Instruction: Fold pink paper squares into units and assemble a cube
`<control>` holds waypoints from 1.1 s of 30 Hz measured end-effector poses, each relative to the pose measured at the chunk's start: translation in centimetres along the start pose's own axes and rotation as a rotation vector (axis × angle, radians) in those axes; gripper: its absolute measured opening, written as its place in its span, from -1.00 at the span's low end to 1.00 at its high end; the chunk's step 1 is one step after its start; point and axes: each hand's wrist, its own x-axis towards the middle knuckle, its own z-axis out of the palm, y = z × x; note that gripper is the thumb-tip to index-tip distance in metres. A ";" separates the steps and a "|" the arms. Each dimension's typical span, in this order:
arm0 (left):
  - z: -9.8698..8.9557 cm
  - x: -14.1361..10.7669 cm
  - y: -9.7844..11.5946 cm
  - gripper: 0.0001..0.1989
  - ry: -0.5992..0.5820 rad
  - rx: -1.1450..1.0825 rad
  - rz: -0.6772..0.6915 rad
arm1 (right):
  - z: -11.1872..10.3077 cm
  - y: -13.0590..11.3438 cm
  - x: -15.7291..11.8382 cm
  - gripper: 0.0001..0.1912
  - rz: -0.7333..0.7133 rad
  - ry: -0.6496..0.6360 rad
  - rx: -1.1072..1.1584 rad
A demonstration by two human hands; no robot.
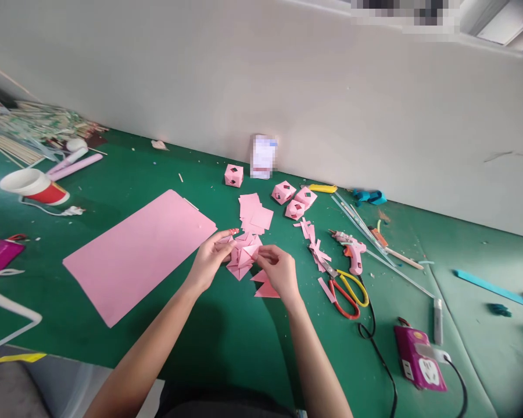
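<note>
My left hand (212, 255) pinches a small folded piece of pink paper (247, 253) from its left side, thumb on top. From the right, my right hand (279, 267) has its thumb and fingertips closed on the same piece. Under and around it lie several pink cut pieces (239, 271), so its exact outline is hard to tell. Pink paper triangles (267, 287) rest on the green table beneath my right hand. Just beyond my hands are loose pink paper squares (261, 216), partly overlapping.
A large pink sheet (139, 255) lies at left, near a paper cup (37, 186). Folded pink paper boxes (283, 192) stand farther back. At right are scissors (344, 293), paper strips (316, 247), a pink glue gun (353, 251), a yellow cutter (322, 188) and a corded power strip (418, 357).
</note>
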 end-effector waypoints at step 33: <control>0.9 -1.1 0.8 -0.43 -0.021 0.219 0.060 | 0.2 -0.2 0.0 -0.54 -0.002 -0.091 0.109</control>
